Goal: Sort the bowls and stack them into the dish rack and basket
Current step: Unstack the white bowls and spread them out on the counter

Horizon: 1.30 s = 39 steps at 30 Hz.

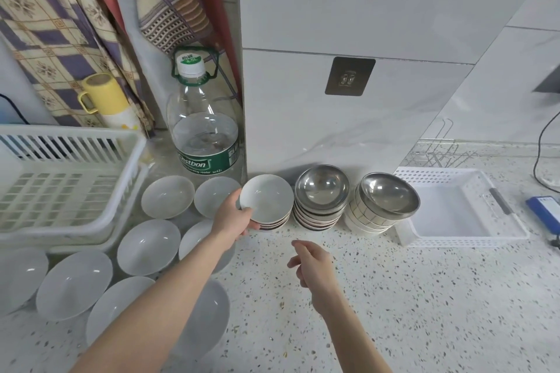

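My left hand [231, 216] grips the near rim of a white bowl [268, 198], the top one of a short stack against the wall, tilted toward me. To its right stand two more stacks, each topped by a steel bowl [321, 186] [389, 195]. Several single white bowls [167, 196] lie spread on the counter at left. The white dish rack [63, 188] sits at far left, the white basket [451, 209] at right. My right hand [313, 265] hovers over the counter with loosely curled fingers, holding nothing.
A large water bottle [206, 130] stands behind the bowls beside a tiled pillar. A yellow flask [109, 103] is behind the rack. A wire rack [439, 154] lies behind the basket, and a blue object [545, 212] sits at far right.
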Motion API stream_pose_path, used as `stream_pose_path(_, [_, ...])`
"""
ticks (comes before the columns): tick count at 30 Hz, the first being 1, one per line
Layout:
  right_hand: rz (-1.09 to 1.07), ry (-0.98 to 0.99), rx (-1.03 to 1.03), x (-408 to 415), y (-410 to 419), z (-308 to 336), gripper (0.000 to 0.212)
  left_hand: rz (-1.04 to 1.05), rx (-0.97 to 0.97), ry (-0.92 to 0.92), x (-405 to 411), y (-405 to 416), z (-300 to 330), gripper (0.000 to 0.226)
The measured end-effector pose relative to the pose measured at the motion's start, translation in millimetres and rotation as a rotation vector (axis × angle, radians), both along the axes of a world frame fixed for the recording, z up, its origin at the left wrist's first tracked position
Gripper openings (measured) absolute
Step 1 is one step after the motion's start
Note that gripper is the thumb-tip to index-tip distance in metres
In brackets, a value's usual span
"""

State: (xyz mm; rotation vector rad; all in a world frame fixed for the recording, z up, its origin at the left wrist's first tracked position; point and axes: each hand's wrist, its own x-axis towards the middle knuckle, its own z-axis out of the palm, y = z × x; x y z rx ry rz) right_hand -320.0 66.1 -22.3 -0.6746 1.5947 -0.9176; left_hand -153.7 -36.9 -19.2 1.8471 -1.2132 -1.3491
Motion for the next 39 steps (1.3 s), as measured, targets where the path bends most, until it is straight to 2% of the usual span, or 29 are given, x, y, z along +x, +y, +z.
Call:
stream_pose_path(6, [0.023,0.004,0.002,4,-7,2,0.021,0.002,-0.005,-0.011,0,-4,6,0.064])
stream_pose_path(15, [-0.004,0.041,-0.011,9,-18,1,0.018,0.061,-0.051,0.121,15,7,25,0.062])
stream_pose_path(27, [0.049,0.329,0.046,43,-66,-3,0.044,0.278,-0.100,0.275,57,47,29,0.057])
stream_pose_path(32, [0.022,0.335,0.046,48,-71,-6,0.021,0.308,-0.086,0.278,61,61,27,0.057])
stream_pose_path(39, [-0.011,0.360,0.033,53,-76,-2,0.014,0.316,-0.054,0.290,64,72,28,0.056])
